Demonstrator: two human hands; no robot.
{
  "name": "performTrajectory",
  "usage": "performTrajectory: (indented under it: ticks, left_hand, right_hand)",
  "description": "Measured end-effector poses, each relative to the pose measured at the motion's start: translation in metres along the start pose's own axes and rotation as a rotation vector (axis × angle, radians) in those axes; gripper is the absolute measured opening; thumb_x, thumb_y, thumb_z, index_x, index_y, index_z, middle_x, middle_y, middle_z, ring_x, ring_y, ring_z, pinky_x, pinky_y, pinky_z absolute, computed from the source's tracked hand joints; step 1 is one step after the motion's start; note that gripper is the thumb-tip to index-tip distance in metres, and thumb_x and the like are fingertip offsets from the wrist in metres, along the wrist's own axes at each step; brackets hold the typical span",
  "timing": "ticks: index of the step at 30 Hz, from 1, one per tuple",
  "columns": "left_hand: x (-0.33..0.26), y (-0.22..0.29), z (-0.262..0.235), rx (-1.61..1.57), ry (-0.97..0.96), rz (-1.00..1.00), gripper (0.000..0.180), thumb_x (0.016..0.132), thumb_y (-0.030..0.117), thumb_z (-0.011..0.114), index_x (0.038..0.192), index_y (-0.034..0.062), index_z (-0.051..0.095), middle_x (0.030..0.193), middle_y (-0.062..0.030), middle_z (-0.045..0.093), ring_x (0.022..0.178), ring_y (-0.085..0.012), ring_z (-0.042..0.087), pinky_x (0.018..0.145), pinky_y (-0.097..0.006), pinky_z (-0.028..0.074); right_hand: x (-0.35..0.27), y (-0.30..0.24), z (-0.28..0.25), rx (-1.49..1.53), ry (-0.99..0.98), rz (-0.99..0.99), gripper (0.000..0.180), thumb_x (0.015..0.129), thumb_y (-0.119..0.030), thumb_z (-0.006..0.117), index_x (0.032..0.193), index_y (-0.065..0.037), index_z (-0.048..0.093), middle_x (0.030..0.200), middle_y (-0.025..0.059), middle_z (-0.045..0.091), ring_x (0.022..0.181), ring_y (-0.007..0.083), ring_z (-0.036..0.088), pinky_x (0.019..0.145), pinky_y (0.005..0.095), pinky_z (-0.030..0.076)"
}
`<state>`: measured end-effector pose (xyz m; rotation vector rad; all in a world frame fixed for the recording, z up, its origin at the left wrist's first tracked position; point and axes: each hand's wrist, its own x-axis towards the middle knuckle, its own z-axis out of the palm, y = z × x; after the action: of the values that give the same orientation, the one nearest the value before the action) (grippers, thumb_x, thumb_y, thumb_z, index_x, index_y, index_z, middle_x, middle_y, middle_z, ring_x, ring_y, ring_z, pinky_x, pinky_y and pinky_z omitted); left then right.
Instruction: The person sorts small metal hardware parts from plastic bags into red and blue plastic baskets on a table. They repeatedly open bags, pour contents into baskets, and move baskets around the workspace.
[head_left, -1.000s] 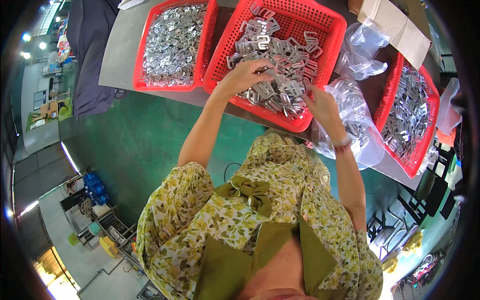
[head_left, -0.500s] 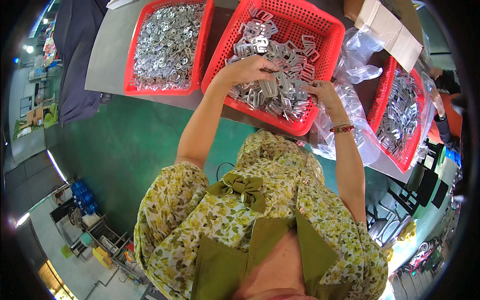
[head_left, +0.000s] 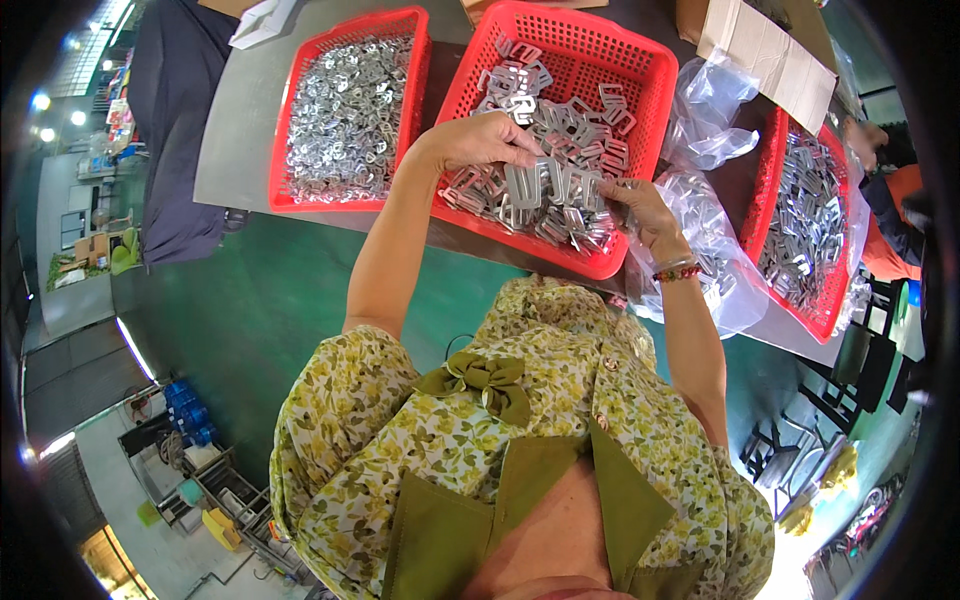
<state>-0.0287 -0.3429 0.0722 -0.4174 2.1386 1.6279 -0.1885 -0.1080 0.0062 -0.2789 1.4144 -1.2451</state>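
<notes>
A red perforated plastic basket (head_left: 660, 125) in front of me holds a heap of flat metal strap buckles (head_left: 590, 130). Above the heap, my left hand (head_left: 478, 143) pinches a flat, slotted metal buckle (head_left: 523, 186) between thumb and fingers, and it hangs below the fingertips. My right hand (head_left: 645, 212), with a beaded bracelet at its wrist, closes its fingers on another metal buckle (head_left: 583, 187) over the basket's right side. The two buckles are close together, and whether they touch each other or further pieces is hard to make out.
To the left stands a red basket (head_left: 276, 165) of small metal rings or buckles. Clear plastic bags (head_left: 705, 110) lie to the right, beside another red basket (head_left: 832, 310) of metal pieces and a cardboard flap (head_left: 770, 55). Another person's hand (head_left: 862, 140) shows at the far right.
The whole view has shifted slightly. My left hand has drawn a little left with its buckle, which now shows more face-on. My right hand stays at the basket's right side, its fingers closed.
</notes>
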Motion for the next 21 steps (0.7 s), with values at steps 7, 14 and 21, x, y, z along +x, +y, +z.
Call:
performTrajectory:
  ticks: [7,14,21]
  left_hand:
    - [-0.04,0.05,-0.006,0.225,0.098,-0.023,0.034,0.084,0.021,0.068,0.111,-0.0003,0.066,0.098,-0.0096,0.07,0.088,-0.0131,0.063,0.081,-0.028,0.048]
    - [-0.067,0.09,-0.005,0.283,0.131,-0.114,0.029,0.088,0.019,0.064,0.111,0.001,0.066,0.094,-0.0022,0.068,0.085,-0.0079,0.059,0.077,-0.026,0.047]
    - [-0.055,0.098,0.011,0.212,0.112,-0.075,0.028,0.089,0.012,0.062,0.114,-0.0006,0.063,0.099,-0.0023,0.067,0.092,-0.0094,0.059,0.084,-0.027,0.046]
  right_hand:
    - [-0.004,0.016,0.002,0.175,-0.095,-0.067,0.028,0.083,-0.031,0.073,0.071,-0.009,0.059,0.053,-0.0017,0.051,0.041,0.0067,0.045,0.034,0.0223,0.029]
    - [-0.014,0.016,0.005,0.276,-0.08,-0.296,0.025,0.082,-0.025,0.074,0.073,-0.006,0.061,0.057,-0.0013,0.053,0.045,0.0071,0.047,0.038,0.0217,0.031]
    - [-0.023,0.023,-0.011,0.65,-0.397,-0.294,0.03,0.081,-0.023,0.074,0.099,-0.003,0.06,0.07,0.0022,0.055,0.053,0.0084,0.046,0.043,0.0206,0.037]
